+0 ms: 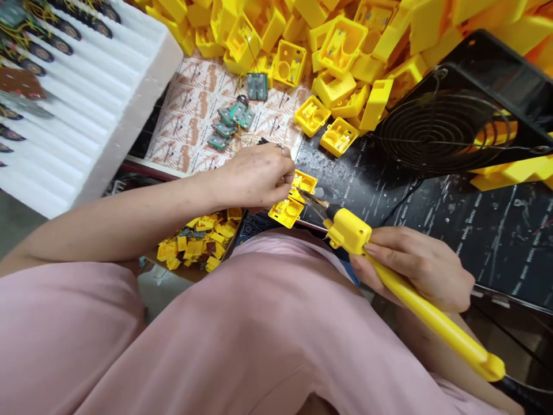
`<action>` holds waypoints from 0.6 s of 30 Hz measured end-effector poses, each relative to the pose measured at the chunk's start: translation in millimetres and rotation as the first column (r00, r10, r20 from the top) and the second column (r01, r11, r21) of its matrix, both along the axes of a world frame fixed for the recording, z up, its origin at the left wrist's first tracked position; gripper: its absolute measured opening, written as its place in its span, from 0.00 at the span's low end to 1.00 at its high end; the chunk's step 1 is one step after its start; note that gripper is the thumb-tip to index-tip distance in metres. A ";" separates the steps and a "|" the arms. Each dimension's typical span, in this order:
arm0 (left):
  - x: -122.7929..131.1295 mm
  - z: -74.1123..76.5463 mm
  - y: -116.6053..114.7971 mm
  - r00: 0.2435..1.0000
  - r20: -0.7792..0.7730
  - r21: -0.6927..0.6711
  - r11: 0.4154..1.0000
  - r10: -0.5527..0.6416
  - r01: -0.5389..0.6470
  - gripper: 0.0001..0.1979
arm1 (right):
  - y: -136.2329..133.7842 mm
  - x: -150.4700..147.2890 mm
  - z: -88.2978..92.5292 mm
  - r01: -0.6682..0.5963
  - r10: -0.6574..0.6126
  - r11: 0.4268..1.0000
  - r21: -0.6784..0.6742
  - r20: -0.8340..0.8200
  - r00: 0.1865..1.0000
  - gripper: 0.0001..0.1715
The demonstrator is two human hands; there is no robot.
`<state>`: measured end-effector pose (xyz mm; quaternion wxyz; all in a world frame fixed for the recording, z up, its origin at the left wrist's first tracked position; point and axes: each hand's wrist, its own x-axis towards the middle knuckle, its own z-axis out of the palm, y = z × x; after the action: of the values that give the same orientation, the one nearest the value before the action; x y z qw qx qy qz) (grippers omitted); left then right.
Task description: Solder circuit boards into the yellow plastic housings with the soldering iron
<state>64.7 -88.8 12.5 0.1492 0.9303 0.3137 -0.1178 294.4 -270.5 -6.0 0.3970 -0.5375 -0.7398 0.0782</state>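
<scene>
Open yellow cases [286, 213] are sitting mid-frame at the near edge of the table [371, 190], with the soldering iron [432, 314] pointing its tip in among them. Doing this well probably means keeping the tip steady and brief on one spot, off the plastic walls and nearby fingertips, and bracing the cases against slipping. Left hand [259, 176] is reaching in from frame left, back facing up, wrist nearly straight, fingers curling inward; tips are mostly hiding, can't tell if gripping. Right hand [417, 268], right of center, is gripping the iron's handle, fingers wrapping around it.
</scene>
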 end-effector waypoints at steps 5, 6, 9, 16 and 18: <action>-1.9 -6.1 -0.5 0.998 0.061 0.047 0.999 -0.026 0.023 0.12 | 20.4 -0.8 5.2 -0.215 0.202 0.972 0.092 0.129 0.971 0.13; -2.3 -7.4 -0.6 0.997 0.073 0.059 0.998 -0.030 0.025 0.12 | 22.4 -1.0 7.6 -0.240 0.228 0.966 0.092 0.131 0.965 0.13; -3.0 -9.4 -0.9 0.995 0.097 0.074 0.997 -0.034 0.027 0.12 | 22.8 1.6 16.7 -0.290 0.279 0.954 0.077 0.128 0.952 0.09; -1.8 -7.1 -0.7 0.997 0.066 0.072 0.997 -0.034 0.029 0.12 | 13.0 17.5 18.5 -0.130 0.124 0.991 0.040 0.138 0.983 0.16; -1.4 -7.2 -0.9 0.997 0.067 0.072 0.997 -0.034 0.029 0.12 | 9.9 17.1 13.0 -0.087 0.083 0.996 0.036 0.095 0.992 0.16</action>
<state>63.3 -89.7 5.4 0.1248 0.9434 0.2975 -0.0769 311.5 -260.6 7.0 0.3690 -0.5007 -0.7811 0.0550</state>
